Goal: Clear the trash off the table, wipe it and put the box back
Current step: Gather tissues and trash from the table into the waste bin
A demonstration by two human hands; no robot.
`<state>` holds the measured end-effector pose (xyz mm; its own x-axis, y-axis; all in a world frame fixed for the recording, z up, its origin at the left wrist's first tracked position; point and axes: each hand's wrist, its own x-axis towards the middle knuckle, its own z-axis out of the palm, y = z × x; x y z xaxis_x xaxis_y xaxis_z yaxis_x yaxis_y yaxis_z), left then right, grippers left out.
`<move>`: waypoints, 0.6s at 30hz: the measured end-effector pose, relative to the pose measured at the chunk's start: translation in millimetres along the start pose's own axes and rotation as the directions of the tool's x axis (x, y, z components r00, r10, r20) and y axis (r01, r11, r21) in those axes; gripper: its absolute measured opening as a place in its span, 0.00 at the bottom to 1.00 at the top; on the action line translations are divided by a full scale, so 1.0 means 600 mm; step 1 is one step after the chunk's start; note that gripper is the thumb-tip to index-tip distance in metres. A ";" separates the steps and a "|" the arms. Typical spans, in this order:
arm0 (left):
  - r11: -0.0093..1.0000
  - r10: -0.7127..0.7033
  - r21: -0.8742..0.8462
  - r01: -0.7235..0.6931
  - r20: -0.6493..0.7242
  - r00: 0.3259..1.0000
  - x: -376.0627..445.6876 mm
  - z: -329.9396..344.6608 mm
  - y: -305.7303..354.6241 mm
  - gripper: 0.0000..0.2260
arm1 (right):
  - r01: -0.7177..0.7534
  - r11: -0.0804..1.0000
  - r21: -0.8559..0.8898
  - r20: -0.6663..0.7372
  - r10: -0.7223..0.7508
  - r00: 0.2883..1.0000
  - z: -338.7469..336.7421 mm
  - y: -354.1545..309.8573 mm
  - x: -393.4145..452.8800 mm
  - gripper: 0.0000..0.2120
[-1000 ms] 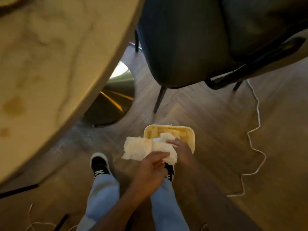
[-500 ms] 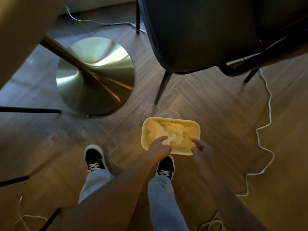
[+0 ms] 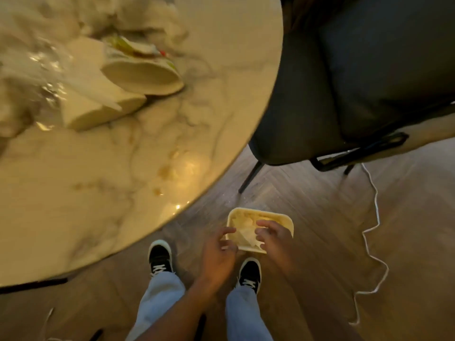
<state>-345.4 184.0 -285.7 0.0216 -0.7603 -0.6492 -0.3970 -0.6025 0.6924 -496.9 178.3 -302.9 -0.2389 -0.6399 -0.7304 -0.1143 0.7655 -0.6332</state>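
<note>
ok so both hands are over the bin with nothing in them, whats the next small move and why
Probably reach the right hand up to the nearest paper cup lying on the table: cups and wrappers still litter it, and the bin sits ready below.

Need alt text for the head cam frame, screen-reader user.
Both hands, left hand and right hand, hover empty over a small bin of crumpled paper on the wood floor between the person's shoes. Paper cups and wrappers lie on the marble table at left; a dark chair stands behind.
</note>
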 end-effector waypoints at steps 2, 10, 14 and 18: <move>0.998 0.053 -0.015 -0.053 -0.035 0.998 -0.044 -0.045 0.036 0.15 | 0.015 1.000 -0.010 0.037 -0.015 0.999 0.007 -0.043 -0.045 0.12; 0.993 0.092 -0.074 -0.088 0.054 0.994 -0.186 -0.195 0.143 0.12 | 0.175 0.968 -0.182 0.192 -0.139 0.971 0.021 -0.208 -0.221 0.08; 0.987 0.142 -0.094 -0.128 0.163 0.976 -0.238 -0.268 0.187 0.12 | 0.270 0.914 -0.302 0.358 -0.154 0.921 0.022 -0.299 -0.300 0.05; 0.967 0.242 -0.125 -0.221 0.188 0.952 -0.261 -0.355 0.207 0.13 | 0.352 0.892 -0.283 0.351 -0.245 0.904 0.061 -0.389 -0.342 0.06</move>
<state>-202.5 176.5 -31.1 -0.2475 -0.8239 -0.5098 -0.2738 -0.4453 0.8525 -385.9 128.6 -14.4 0.1509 -0.7896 -0.5947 -0.4586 0.4770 -0.7498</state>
